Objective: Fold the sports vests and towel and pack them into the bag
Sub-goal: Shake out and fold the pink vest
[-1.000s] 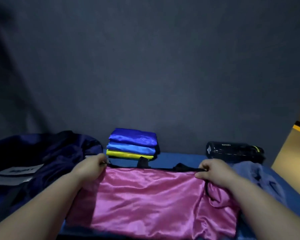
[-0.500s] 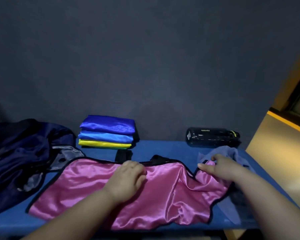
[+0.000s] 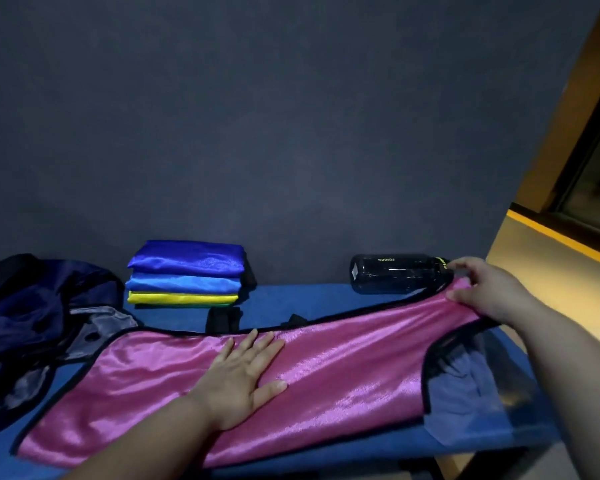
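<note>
Dark grey wall [image 3: 257, 133] behind the pink vest, tan floor [image 3: 551, 271] off to its right. Blue padded surface [image 3: 291, 299] under it. The pink vest [image 3: 343, 368] lies spread lengthwise across the surface, black-trimmed and shiny. It reads as light, limp and slippery satin, so it likely slides on itself; best taken at the trimmed edges or strap ends, with 1 palm pinning the middle. Navy bag [image 3: 32, 306] left of the vest, slumped, touching its left end. Grey-blue towel [image 3: 465, 382] crumpled partly under the vest's right end, unfolded. Stack of folded vests [image 3: 184, 275] behind the vest, at least 3 layers: dark blue, light blue, yellow. Dark bottle [image 3: 395, 273] on its side behind the vest's right end. The 2 hands are well apart: left hand [image 3: 243, 372] flat, fingers straight, pressing the vest's middle; right hand [image 3: 482, 289] pinches the vest's right tip, raised off the surface. Probably mid-fold, nothing packed yet.
</note>
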A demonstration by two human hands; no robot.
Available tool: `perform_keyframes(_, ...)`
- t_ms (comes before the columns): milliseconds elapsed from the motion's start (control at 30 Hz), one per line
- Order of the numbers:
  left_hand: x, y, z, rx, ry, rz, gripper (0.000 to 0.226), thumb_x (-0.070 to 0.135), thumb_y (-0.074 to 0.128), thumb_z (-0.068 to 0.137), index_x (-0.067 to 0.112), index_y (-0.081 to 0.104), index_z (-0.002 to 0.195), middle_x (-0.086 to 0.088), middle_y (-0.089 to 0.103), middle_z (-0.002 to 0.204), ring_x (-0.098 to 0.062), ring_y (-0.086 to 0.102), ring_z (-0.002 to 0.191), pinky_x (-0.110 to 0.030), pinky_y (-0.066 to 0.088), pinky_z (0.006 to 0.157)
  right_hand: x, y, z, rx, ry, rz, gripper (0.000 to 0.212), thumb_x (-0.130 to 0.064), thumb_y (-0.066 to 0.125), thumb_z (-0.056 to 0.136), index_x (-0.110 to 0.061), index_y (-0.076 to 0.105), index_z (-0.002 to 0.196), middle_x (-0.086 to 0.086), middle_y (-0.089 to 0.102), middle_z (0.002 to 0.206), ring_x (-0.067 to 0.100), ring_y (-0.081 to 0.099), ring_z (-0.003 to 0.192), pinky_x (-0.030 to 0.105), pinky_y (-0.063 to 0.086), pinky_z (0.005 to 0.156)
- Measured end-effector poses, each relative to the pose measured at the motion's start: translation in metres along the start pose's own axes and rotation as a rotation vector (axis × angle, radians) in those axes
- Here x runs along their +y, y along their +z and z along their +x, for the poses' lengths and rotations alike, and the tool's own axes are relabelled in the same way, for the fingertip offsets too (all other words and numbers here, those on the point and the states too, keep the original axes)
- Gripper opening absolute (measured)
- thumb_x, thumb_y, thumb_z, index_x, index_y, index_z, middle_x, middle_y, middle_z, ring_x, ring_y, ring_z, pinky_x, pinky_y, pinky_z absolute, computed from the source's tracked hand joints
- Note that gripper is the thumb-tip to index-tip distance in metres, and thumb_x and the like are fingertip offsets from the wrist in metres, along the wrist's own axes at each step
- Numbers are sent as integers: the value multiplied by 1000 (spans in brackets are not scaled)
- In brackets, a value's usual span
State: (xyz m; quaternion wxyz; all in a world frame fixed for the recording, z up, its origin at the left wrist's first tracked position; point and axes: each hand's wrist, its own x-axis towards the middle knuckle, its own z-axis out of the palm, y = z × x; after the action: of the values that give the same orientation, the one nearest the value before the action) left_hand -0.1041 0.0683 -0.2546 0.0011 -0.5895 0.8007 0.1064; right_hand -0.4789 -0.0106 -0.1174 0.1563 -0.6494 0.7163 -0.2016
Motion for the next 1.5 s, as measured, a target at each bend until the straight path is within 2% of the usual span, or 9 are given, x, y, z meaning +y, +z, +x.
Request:
perform_keyframes(100,5,1,4,9,-18,65,97,86,-3,68,38,-6,152,18,-14,154,-13,-14,148,-40,-13,117,11,24,0,-8,88,6,58,-25,74,84,-20,48,137,6,65,103,25,59,93,29,43,76)
perform_keyframes(167,11,2,6,138,-14,73,99,88,-1,73,34,15,154,11,11,159,-21,9,148,-44,3,119,18,40,-5,19,144,61,61,-30,72,85,-17,45,138,4,64,92,26,60,89,33,45,77)
perform_keyframes(300,30,-2,19,298,70,29,95,82,-3,80,26,43,141,5,42,140,-19,35,131,-40,25,113,33,60,-20,143,232,137,69,-36,71,85,-13,39,141,12,62,116,34,59,107,38,46,86)
perform_keyframes(600,80,-4,60,48,84,63,68,66,18,95,34,7,154,11,0,162,-15,-14,148,-46,-15,118,45,68,-43,116,297,197,25,-40,67,86,-17,58,92,6,69,65,25,66,49,43,58,59)
perform_keyframes(867,76,0,70,-125,85,122,81,77,18,87,37,-6,153,10,-17,160,-17,-27,144,-50,-20,115,52,64,-34,213,232,308,21,-36,67,86,-21,59,74,7,65,61,32,65,61,46,57,64)
perform_keyframes(1067,82,-2,67,-32,70,71,74,74,21,90,39,4,153,11,-12,161,-18,-25,145,-54,-19,115,34,64,-38,220,114,392,13,-35,67,88,-21,65,88,1,69,81,27,67,79,39,54,74)
perform_keyframes(1233,80,-5,62,279,26,-282,41,44,45,99,31,48,138,11,38,149,-15,21,142,-37,12,120,-7,68,-48,234,-39,568,9,-26,70,87,-22,69,95,-10,69,92,14,64,90,26,45,77)
perform_keyframes(1333,81,-19,57,351,-121,-819,21,31,50,100,22,67,105,8,67,104,-12,57,103,-20,44,88,-38,81,-61,163,-143,591,10,-22,70,86,-26,68,95,-11,70,86,9,64,81,20,45,71)
perform_keyframes(1500,79,-40,49,134,-344,-1594,59,56,28,99,11,65,101,-6,71,87,-20,64,75,-29,47,68,-70,124,-70,-137,-296,619,33,-25,76,81,-39,60,106,-10,68,91,7,66,87,28,52,87)
